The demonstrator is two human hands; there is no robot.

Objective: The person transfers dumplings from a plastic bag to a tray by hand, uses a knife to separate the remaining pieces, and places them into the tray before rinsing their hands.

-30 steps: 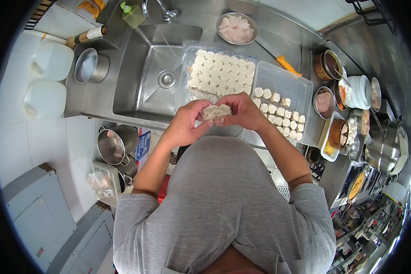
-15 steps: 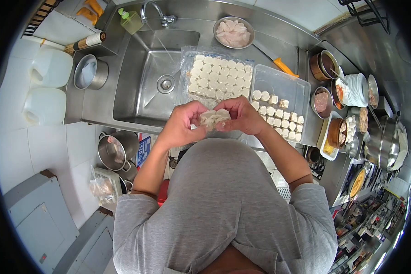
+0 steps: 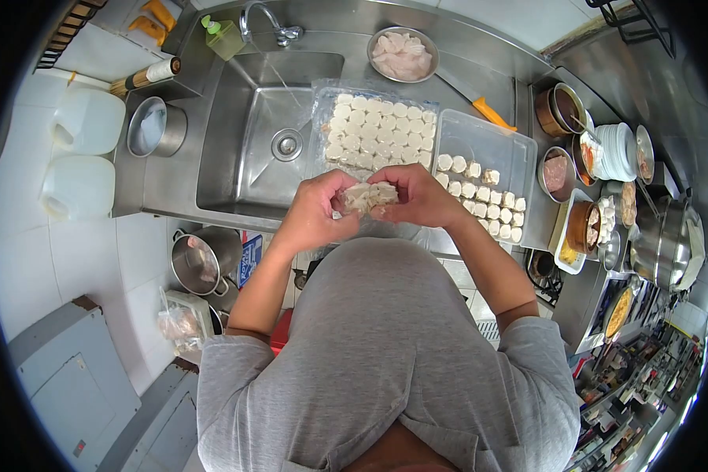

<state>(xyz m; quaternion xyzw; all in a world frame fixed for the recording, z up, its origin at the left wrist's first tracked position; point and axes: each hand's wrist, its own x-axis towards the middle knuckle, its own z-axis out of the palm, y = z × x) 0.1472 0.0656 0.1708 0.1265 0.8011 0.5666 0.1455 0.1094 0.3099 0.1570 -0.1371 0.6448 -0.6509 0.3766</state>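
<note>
Between my hands is a small cluster of white dumpling-like pieces (image 3: 366,198), held just in front of my belly. My left hand (image 3: 322,208) grips its left side with curled fingers, and my right hand (image 3: 409,197) pinches the right side. My fingers hide part of the cluster. Just beyond, a plastic-lined tray (image 3: 319,118) carries tight rows of similar white rounds (image 3: 377,130). To its right stands a clear plastic container (image 3: 484,141), with smaller rows of white pieces (image 3: 492,212) spaced apart in its nearer part.
At left is a steel sink (image 3: 248,173) with water running from the faucet (image 3: 283,35). A bowl of pale meat slices (image 3: 401,55) and a yellow-handled knife (image 3: 492,114) lie behind the trays. Pots, bowls and stacked plates (image 3: 617,153) crowd the right side. A pot (image 3: 204,259) stands below left.
My hands have shifted very slightly, and the cluster between them has turned a little. Both hands keep their hold on it. The trays look the same.
</note>
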